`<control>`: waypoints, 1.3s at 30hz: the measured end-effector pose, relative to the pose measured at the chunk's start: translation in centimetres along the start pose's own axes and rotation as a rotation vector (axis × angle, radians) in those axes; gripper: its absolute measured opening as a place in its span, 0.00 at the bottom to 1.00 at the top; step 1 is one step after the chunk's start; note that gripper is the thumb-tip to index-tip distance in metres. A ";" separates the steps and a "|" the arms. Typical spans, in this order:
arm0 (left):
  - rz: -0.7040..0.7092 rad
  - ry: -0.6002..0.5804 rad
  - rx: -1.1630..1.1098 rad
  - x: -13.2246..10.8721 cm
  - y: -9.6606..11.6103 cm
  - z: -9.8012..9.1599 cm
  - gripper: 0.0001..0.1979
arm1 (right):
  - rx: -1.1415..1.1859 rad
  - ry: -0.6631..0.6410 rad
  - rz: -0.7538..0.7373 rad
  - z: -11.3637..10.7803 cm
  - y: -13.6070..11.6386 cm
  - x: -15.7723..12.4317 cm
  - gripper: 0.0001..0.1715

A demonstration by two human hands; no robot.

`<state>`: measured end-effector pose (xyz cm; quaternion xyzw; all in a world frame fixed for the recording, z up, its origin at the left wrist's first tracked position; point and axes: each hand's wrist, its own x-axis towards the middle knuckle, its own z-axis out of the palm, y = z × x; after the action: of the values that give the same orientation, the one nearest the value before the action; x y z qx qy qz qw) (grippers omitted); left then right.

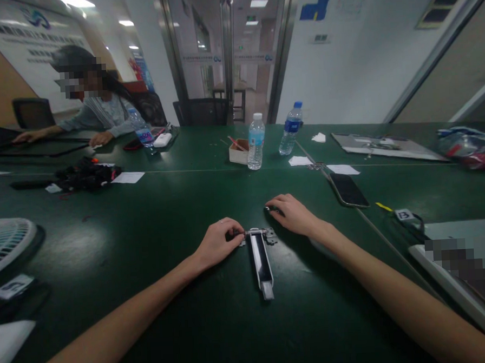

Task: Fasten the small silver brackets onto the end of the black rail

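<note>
A narrow device with a white frame and a dark, glossy face lies on the green table between my hands. A pale tab sticks out of its near end. Small metal hinge brackets sit on both sides of its far end. My left hand pinches the left side of this hinge hardware between thumb and fingers. To the right and slightly farther off, my right hand rests low over the table, apart from the device. Its fingers are closed around something small, dark and shiny, too small to name.
Two water bottles and a small box stand beyond my hands. A phone lies to the right, a white fan at left. Across the table, a co-worker sits near a black tangled bundle.
</note>
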<state>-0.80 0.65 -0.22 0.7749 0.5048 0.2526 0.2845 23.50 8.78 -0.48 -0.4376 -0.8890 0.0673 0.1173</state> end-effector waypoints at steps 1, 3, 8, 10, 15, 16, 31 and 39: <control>0.003 0.002 -0.005 0.0 -0.1 0.0 0.07 | -0.023 0.005 0.004 0.3 0.1 0.1 0.18; 0.007 0.003 -0.014 0.0 -0.3 0.1 0.07 | -0.058 0.007 0.015 0.6 0.1 0.3 0.17; 0.011 0.011 -0.011 0.0 -0.5 0.2 0.07 | -0.090 0.010 0.018 0.4 0.2 0.3 0.16; 0.016 0.022 -0.004 0.0 -0.5 0.3 0.06 | -0.096 0.028 0.016 0.2 0.0 0.3 0.16; 0.023 0.104 -0.002 -0.1 -0.4 0.2 0.07 | 0.036 0.090 -0.098 -1.0 -2.6 -0.2 0.14; 0.017 0.120 -0.003 -0.1 -0.4 0.2 0.08 | 0.074 0.081 -0.145 -1.3 -3.5 -0.3 0.14; 0.052 0.066 -0.142 -0.4 -0.3 0.0 0.05 | 0.177 0.066 -0.311 -0.4 -7.7 -1.6 0.11; 0.063 0.104 -0.045 -0.2 -0.9 0.2 0.06 | 0.106 0.046 -0.186 -2.0 -5.8 -1.2 0.10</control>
<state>-1.31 0.75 -0.97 0.7697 0.4884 0.3125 0.2672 20.36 4.34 2.58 -0.3479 -0.9180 0.0929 0.1664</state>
